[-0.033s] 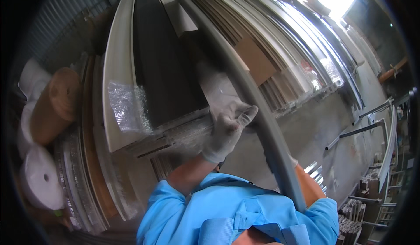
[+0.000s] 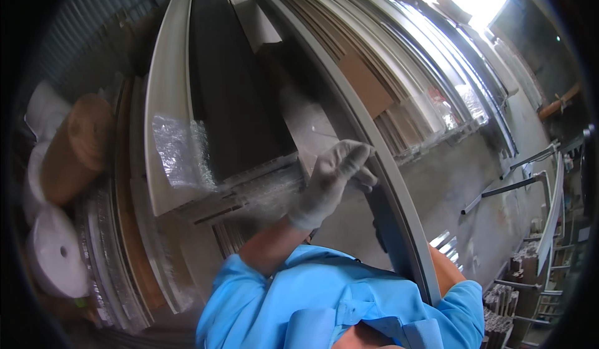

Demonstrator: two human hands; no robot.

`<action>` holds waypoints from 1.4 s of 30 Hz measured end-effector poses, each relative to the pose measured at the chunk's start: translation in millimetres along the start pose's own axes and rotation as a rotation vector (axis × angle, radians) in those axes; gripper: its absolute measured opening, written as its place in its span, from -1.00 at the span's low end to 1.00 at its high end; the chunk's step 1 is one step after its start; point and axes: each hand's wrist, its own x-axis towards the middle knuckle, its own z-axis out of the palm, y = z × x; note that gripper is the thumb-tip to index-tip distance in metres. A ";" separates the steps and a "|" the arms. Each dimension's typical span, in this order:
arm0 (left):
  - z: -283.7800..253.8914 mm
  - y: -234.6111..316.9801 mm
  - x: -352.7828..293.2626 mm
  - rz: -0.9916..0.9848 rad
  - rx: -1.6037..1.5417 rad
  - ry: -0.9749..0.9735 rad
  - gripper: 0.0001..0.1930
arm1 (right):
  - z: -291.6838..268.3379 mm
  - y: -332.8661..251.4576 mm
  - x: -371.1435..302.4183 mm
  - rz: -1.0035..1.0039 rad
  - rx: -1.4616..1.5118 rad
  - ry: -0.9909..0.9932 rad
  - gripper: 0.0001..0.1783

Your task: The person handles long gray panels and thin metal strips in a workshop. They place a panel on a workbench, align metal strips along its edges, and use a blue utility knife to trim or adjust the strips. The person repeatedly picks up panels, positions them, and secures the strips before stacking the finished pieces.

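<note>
A long grey strip (image 2: 399, 205), like a trim profile or narrow panel, slants from the far end of the stacks down to my right side. My left hand (image 2: 334, 184), in a pale glove, has its fingers bent and closed at the strip's left edge. Behind the near end of the strip comes my right forearm (image 2: 444, 268). Most of the right hand is hidden there; dark shapes like fingertips curl round the strip's left edge. Left of my hand lies a dark panel (image 2: 237, 93) on a film-wrapped stack.
A white panel (image 2: 168, 93) with shiny film borders the dark one. Wrapped strips and a brown cardboard piece (image 2: 365, 84) lie to the right. Rolls, one brown (image 2: 78, 149) and several white, stand at the left. Metal racking (image 2: 543, 280) stands at the far right.
The strip has turned slightly, showing a narrow edge face. My left hand has shifted a little, its thumb and fingers now bent toward that edge. The glove behind the strip no longer shows.
</note>
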 end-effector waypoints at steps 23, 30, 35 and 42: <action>-51.0 -167.3 51.2 -0.288 -0.789 0.081 -0.17 | 68.5 -7.3 -251.5 -0.280 -0.490 0.482 -0.08; 11.5 -171.9 13.1 -0.613 -0.453 0.232 -0.18 | -61.1 76.2 -256.7 -0.377 -0.852 0.966 -0.59; 68.8 -213.1 2.0 -0.812 0.047 0.341 -0.09 | -178.4 162.9 -256.1 -0.318 -0.846 0.980 -0.40; 167.9 -268.7 19.5 -0.946 0.363 0.233 -0.36 | -270.4 237.4 -291.9 -0.182 -0.649 0.959 -0.20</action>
